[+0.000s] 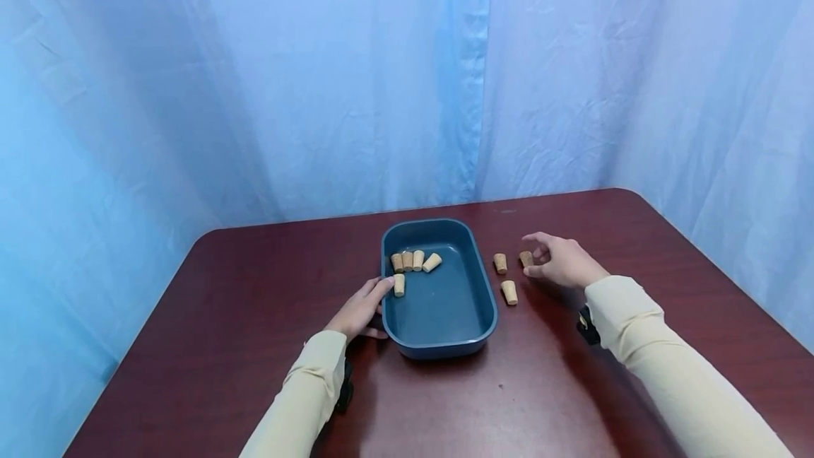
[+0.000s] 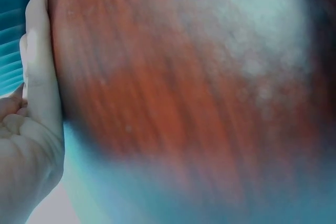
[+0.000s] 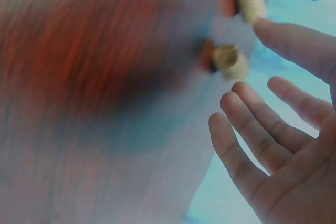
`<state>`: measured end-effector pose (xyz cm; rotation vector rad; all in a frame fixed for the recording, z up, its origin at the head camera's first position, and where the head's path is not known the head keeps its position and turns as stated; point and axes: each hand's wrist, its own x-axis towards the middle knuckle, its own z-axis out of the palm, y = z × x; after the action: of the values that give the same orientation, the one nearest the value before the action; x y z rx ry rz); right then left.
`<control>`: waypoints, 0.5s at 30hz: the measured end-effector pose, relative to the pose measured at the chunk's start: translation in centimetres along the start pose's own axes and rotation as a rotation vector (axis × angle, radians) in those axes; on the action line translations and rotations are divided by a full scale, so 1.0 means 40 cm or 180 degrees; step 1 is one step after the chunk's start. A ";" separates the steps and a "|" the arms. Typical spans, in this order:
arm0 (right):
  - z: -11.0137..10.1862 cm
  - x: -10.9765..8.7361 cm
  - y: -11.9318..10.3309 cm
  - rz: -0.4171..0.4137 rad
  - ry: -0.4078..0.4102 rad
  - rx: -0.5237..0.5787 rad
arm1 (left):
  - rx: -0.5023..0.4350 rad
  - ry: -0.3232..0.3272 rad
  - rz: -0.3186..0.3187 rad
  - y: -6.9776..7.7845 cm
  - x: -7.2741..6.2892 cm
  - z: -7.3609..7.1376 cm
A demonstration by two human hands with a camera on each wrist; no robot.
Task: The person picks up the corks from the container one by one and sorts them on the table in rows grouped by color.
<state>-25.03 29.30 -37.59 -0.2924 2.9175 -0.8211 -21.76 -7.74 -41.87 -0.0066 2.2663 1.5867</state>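
Note:
A dark blue rectangular tray holds several tapered corks, among them a pale cork near its left wall. My left hand rests at the tray's left side, its fingertips at the rim close to that cork; the left wrist view shows its fingers straight. To the right of the tray, my right hand reaches over a brown cork with thumb and fingers spread apart. Another brown cork and a pale cork stand between that hand and the tray.
Everything lies on a dark red-brown table with rounded far corners. Light blue curtains hang behind it and along both sides.

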 end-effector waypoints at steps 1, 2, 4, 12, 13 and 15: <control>-0.002 -0.002 -0.008 -0.0039 0.0046 0.0002 | 0.0000 -0.0002 0.0005 0.001 0.002 -0.001; -0.004 -0.002 -0.016 -0.0079 0.0094 0.0000 | 0.0001 -0.0005 0.0013 0.002 0.003 -0.002; -0.007 -0.005 -0.036 -0.0159 0.0170 0.0012 | 0.0012 -0.0010 0.0012 0.003 0.007 -0.002; -0.014 -0.010 -0.117 -0.0399 0.0272 0.0138 | -0.0027 -0.0024 -0.0049 -0.001 0.010 -0.003; -0.014 -0.009 -0.125 -0.0425 0.0274 0.0150 | -0.0033 -0.0028 -0.0051 -0.002 0.010 -0.003; -0.014 -0.008 -0.139 -0.0469 0.0269 0.0178 | -0.0025 -0.0031 -0.0055 -0.002 0.008 -0.003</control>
<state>-23.91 24.98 -34.19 -0.4841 2.9731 -0.9562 -22.07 -7.79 -42.01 -0.0206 2.2467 1.5833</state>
